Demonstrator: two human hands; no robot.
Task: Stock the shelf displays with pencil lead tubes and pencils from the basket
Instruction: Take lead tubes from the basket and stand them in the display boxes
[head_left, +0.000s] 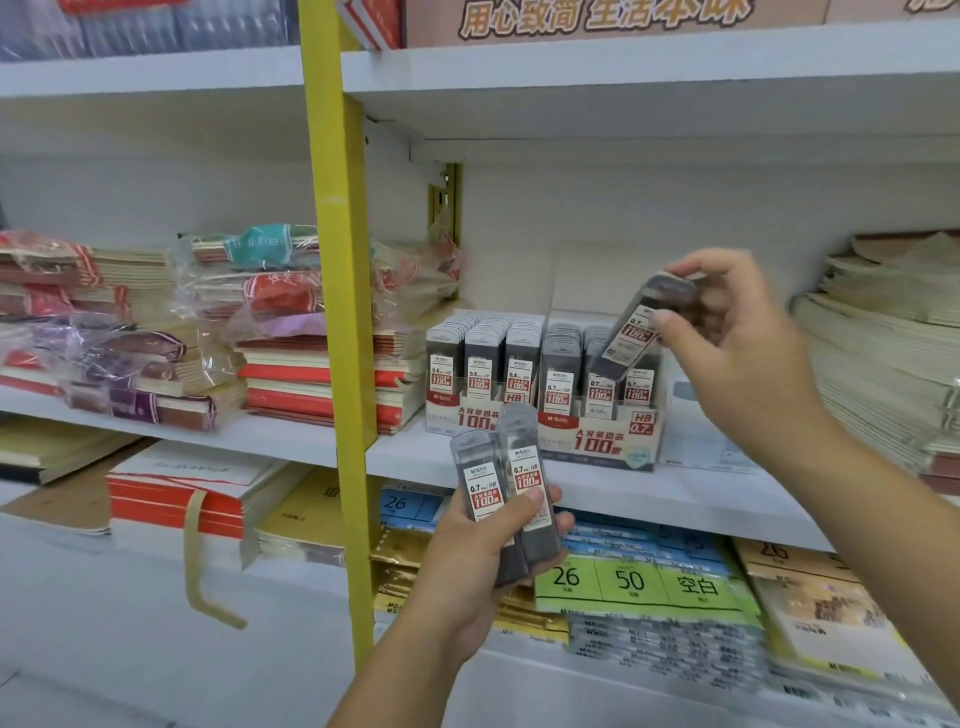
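Pinching a dark lead tube (641, 327) by its upper end, the right hand (737, 343) has its thumb on the front face and its fingers curled over the top and back. The tube is tilted, its top leaning right and its lower end down at the rows of the right display box (597, 441). Whether it touches the tubes already standing there cannot be told.

The left hand (478, 566), lower and nearer the camera, grips two tubes (506, 483) side by side and nearly upright. Its thumb lies across their labels and its fingers wrap round behind. Both labels read 0.7 HB. These two are held in front of the shelf edge, just below the display boxes.

The right display box stands on the white shelf (675, 493), marked HB 0.7, with three rows of tubes upright in it. Touching its left side is the left display box (467, 410), whose three rows are labelled 0.5.

A yellow upright (340, 312) divides the shelving to the left. Beyond it lie stacked notebooks (322, 374) with red spines and wrapped bundles (249, 280) in clear plastic. A tall paper stack (878, 353) fills the shelf at the far right. On the shelf below lies a green-labelled pack (628, 582) printed 26 and 50.
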